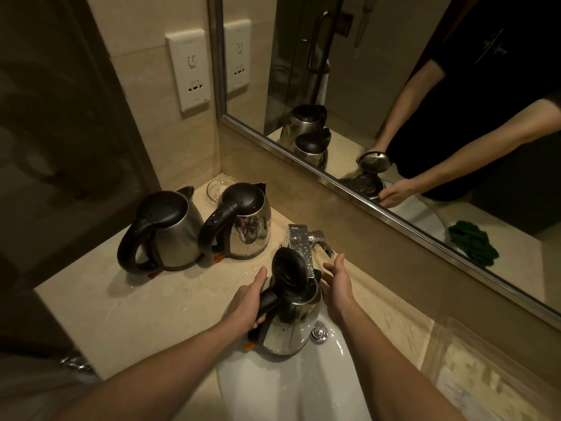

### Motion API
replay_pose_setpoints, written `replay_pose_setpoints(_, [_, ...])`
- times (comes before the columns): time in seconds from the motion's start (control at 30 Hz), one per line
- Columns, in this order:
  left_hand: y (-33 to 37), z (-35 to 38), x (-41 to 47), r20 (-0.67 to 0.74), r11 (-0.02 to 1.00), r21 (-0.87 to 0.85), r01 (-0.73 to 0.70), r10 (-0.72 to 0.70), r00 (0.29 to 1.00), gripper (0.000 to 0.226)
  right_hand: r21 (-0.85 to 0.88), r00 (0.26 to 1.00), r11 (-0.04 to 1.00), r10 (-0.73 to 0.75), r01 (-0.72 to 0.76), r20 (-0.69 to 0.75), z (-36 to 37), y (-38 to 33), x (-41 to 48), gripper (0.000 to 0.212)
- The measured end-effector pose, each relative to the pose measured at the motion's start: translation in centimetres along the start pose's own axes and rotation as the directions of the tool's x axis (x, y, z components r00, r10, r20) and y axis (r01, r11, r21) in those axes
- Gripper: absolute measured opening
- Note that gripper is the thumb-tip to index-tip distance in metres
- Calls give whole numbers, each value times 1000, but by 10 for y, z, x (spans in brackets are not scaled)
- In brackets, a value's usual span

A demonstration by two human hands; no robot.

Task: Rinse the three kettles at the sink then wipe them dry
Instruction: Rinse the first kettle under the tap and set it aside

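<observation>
Kettle three, lid up: hanging over the sink beneath the faucet; left hand gripping its handle, right hand hovering open beside it. Two wet kettles left of the faucet are awaiting wiping, apparently rinsed.

Dim warm light. Beige stone counter, wet in patches. Beige tiled wall far left, white socket plate on it. Metal-framed mirror along far right wall. Dark panel at left. Clear plastic tray near right.
</observation>
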State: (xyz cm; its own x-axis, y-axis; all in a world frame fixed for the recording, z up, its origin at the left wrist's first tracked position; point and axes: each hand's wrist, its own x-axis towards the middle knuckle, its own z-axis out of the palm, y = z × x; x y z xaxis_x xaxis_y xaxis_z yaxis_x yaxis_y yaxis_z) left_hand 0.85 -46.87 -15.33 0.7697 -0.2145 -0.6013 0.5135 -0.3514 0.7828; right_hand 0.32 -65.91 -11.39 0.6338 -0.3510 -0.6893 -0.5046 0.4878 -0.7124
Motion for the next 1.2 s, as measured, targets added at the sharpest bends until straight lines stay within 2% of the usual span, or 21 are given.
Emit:
replay_pose_setpoints(0.1, [-1,-1,1,1,1000,-6,1,-1,1000,94,5,1000,1000,-1,1,1,0,0,0,65])
replay_pose_setpoints(0.23, [3,0,0,-6,1000,-3,14,-14,1000,78,11,1000,1000,-3,3,-1,0,1,1,68])
replay_pose_setpoints(0.43, [4,0,-1,-2,1000,-23,1,-2,1000,67,16,1000,1000,11,-11,-9,1,-1,0,72])
replay_pose_setpoints(0.57, [0,0,3,7,1000,-14,-19,19,1000,85,28,1000,1000,12,-11,-14,2,-1,-2,76])
replay_pose_setpoints(0.77, [4,1,1,-20,1000,1,-15,15,1000,79,0,1000,1000,-5,5,-10,1,-1,-2,76])
replay_pose_setpoints(1.0, [2,-1,6,-12,1000,-5,19,-19,1000,84,-38,1000,999,-20,20,-2,2,-1,-1,76])
replay_pose_setpoints(1.13, [1,-3,9,-33,999,-30,35,-36,999,111,-42,1000,999,-22,22,9,2,-1,-1,77])
replay_pose_setpoints(1.2, [2,-2,10,-40,999,-18,33,-33,999,112,-41,1000,999,-22,22,11,2,-1,-1,78])
